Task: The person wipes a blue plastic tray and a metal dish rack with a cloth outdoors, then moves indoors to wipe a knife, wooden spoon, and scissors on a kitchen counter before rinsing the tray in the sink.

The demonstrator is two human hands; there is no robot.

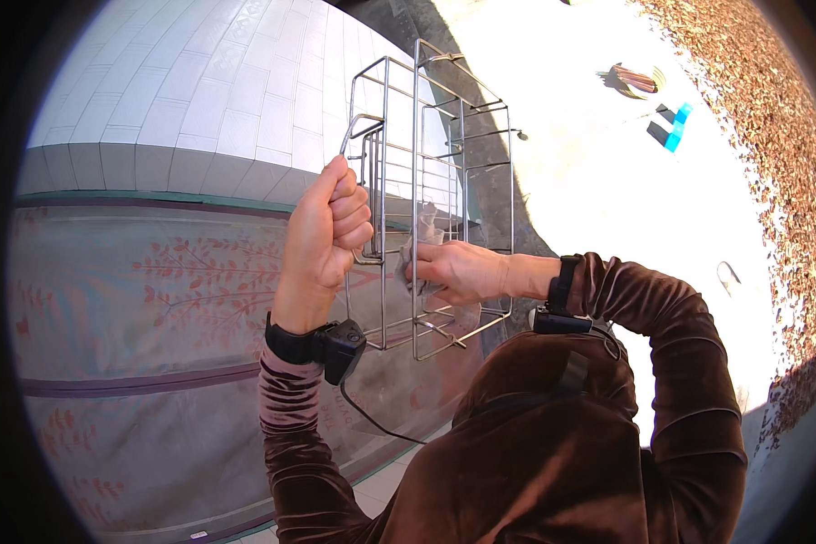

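A chromed wire rack (416, 170) is held up on its side in front of me, its bars forming several open frames. My left hand (336, 224) is closed in a fist around the curved handle bar at the rack's left side. Among the bars, my right hand (452, 272) grips a greyish crumpled cloth (427, 234). The cloth lies against the bars near the rack's lower middle. My right fingertips are partly hidden by the cloth and a vertical bar.
Left is a white tiled ledge (197, 102) above a mat with red leaf prints (204, 272). On the sunlit ground lie a bundle of reddish sticks (634, 79) and a blue object (678, 128). Dry leaves (741, 102) cover the far right. A cable (381, 428) runs from my left wrist device.
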